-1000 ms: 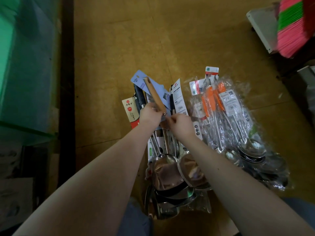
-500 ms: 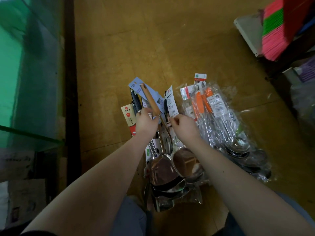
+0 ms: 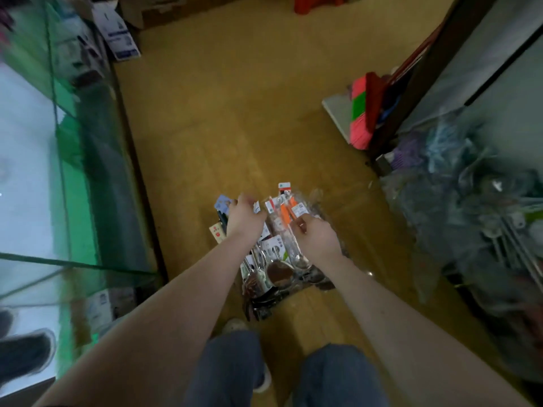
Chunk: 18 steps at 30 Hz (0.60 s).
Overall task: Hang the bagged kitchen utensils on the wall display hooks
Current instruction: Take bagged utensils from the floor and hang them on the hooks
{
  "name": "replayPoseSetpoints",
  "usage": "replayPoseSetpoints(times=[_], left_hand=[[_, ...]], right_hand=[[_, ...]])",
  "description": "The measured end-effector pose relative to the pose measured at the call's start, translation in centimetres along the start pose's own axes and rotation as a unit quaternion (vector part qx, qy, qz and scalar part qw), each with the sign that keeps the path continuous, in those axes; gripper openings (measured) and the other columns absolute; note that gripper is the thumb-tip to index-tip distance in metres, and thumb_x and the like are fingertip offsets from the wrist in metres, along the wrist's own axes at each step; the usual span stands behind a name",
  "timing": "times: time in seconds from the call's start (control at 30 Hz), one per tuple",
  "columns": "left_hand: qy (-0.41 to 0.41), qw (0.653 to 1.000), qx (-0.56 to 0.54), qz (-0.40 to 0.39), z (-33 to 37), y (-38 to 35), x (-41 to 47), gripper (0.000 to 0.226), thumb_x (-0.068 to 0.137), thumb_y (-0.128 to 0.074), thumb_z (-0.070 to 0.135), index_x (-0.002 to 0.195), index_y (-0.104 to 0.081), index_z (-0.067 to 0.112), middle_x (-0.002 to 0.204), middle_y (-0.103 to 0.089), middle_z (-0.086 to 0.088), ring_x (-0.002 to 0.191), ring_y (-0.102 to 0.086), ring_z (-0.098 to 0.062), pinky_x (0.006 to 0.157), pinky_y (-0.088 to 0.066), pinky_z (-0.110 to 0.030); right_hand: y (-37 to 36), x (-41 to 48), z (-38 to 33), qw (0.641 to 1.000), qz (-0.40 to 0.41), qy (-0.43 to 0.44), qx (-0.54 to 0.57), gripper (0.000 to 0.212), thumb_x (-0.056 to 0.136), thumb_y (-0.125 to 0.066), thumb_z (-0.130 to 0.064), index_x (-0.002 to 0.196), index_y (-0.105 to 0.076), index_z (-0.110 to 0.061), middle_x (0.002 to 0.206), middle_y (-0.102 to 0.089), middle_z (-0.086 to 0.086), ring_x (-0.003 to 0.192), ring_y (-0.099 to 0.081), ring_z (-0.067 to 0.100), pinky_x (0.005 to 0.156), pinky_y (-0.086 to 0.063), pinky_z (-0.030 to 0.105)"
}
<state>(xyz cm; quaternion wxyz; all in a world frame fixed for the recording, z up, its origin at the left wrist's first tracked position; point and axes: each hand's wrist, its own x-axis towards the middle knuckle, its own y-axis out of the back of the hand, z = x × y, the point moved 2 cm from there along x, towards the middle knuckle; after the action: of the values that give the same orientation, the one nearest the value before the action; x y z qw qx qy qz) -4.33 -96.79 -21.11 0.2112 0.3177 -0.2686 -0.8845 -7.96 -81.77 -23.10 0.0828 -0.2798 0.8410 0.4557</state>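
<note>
A pile of bagged kitchen utensils lies on the yellow-brown floor in front of my feet: steel ladles with printed cards and a clear bag of orange-handled utensils. My left hand is curled over the card tops of the left bundle, next to a blue card. My right hand has its fingers curled on the clear bag beside the orange handles. The frame is blurred, so the exact grip is unclear. No wall hooks are in view.
A green-edged glass counter runs along the left. A pink and green broom head leans at the right by a dark post. Plastic-wrapped goods are stacked at the far right. A cardboard box stands at the back.
The view has risen and widened, so the pile looks smaller. My left hand slid up to the card tops; my right hand moved right onto the orange-handled bag.
</note>
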Motion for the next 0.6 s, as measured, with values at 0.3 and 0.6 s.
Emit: replayPoseSetpoints(times=[0.3,0.6], left_hand=[[-0.093,0.995,0.007,-0.025,16.2,4.1,-12.6,0.030,0.095,-0.053,0.021,0.124,-0.050,0.015,0.133,-0.044,-0.007,0.065,-0.040,0.000,0.054,-0.038,-0.019],[-0.303,0.934,0.032,-0.187,28.0,-2.8,-22.4,0.013,0.091,-0.059,0.019,0.103,-0.053,0.017,0.120,-0.055,-0.008,0.083,-0.051,-0.016,0.070,-0.037,-0.022]], right_hand=[[17.5,-12.1,-2.6,0.995,0.076,-0.049,0.053,0.033,0.099,-0.043,-0.029,0.123,-0.056,-0.011,0.102,-0.068,0.008,0.087,-0.065,0.023,0.073,-0.055,0.034],[27.0,-23.7,1.6,0.941,0.267,-0.187,0.096,0.026,0.098,-0.043,-0.025,0.115,-0.060,-0.016,0.086,-0.062,0.000,0.070,-0.057,0.019,0.052,-0.039,0.027]])
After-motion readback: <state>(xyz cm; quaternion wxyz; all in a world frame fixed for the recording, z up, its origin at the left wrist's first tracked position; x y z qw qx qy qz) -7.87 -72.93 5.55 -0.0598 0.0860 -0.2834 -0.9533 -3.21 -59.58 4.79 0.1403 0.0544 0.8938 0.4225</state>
